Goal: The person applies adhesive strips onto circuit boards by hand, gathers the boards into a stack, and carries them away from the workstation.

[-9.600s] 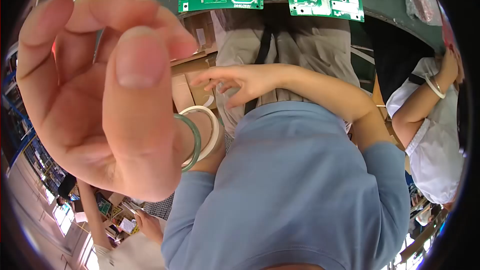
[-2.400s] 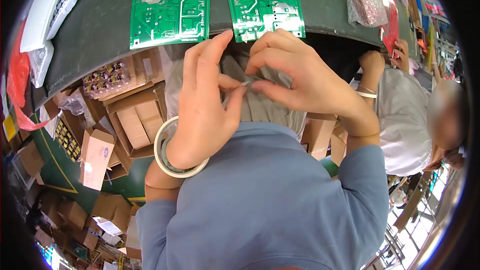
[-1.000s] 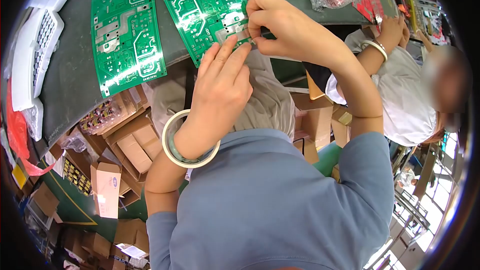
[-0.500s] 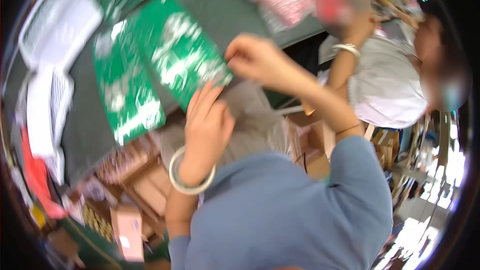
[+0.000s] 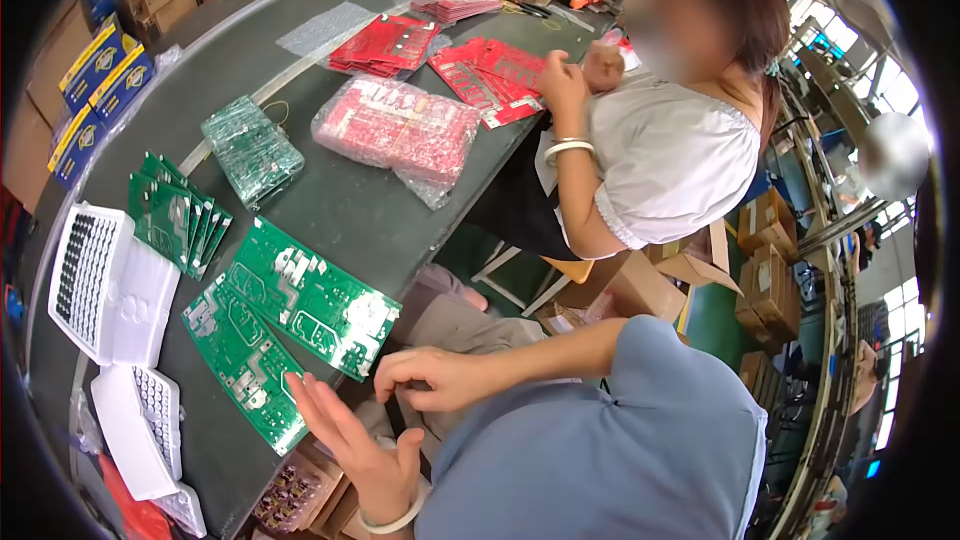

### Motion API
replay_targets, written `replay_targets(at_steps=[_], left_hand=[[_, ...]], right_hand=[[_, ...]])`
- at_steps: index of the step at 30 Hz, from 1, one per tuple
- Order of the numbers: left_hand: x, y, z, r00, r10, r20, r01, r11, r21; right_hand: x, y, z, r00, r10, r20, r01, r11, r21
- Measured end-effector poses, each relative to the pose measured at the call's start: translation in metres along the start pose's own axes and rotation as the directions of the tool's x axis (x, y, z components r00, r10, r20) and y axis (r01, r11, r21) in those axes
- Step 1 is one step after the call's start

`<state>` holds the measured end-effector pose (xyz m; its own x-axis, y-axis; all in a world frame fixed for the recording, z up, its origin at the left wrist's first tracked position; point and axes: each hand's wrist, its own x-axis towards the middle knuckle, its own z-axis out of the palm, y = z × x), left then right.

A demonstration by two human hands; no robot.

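Two green circuit boards lie side by side at the near table edge, overlapping at the far end: a left circuit board [image 5: 232,360] and a right circuit board [image 5: 315,295]. My left hand [image 5: 355,445] is open, fingers stretched, its fingertips over the right edge of the left board; I cannot tell whether they touch. Beside the near corner of the right board, my right hand [image 5: 430,377] has its fingers curled in; what they hold, if anything, is hidden. Behind the pair, several more green boards [image 5: 175,210] stand leaning in a row.
White trays [image 5: 135,430] line the left side. Bubble-wrapped bundles, one green [image 5: 252,150] and one pink [image 5: 395,130], sit mid-table. Red boards [image 5: 490,75] lie before a seated co-worker [image 5: 670,160] at right. Blue-yellow boxes [image 5: 120,75] stand at far left; cartons [image 5: 630,290] are on the floor.
The view has shifted and sharpened. My right hand has come down from above the right board's edge to beside its near corner. My left hand has moved from that board toward the left board.
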<state>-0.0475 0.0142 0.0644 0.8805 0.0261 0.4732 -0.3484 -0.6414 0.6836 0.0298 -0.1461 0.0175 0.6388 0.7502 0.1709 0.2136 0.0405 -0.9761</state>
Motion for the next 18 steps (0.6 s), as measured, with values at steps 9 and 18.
replay_targets(at_steps=[9, 18], left_hand=[[0.05, 0.047, -0.05, 0.731, 0.36, 0.58, -0.542, 0.822, 0.173], [0.085, 0.068, 0.006, 0.523, 0.586, 0.619, -0.668, 0.733, -0.13]], right_hand=[[0.065, -0.004, 0.102, 0.806, -0.432, -0.406, 0.556, 0.788, 0.265], [0.093, -0.041, 0.044, 0.903, -0.195, 0.383, -0.04, 0.85, 0.525]])
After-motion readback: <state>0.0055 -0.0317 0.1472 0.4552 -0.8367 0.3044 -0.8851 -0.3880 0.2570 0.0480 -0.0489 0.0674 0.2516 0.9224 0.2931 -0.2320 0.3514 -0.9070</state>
